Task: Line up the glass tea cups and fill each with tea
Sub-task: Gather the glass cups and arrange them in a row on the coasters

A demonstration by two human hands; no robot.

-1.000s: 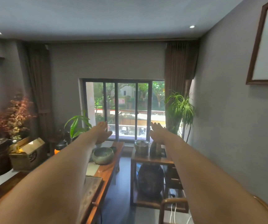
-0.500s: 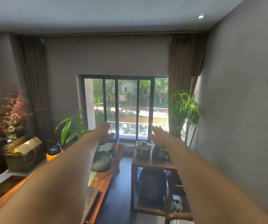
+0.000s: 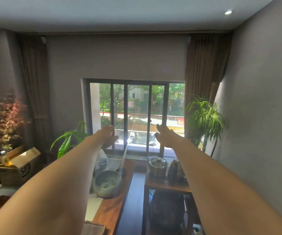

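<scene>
Nothing is looking started: no glass cups are showing in view, so lining up and filling are both remaining. The left hand and right hand are stretching toward twelve o'clock, apart, flat, holding nothing.
</scene>
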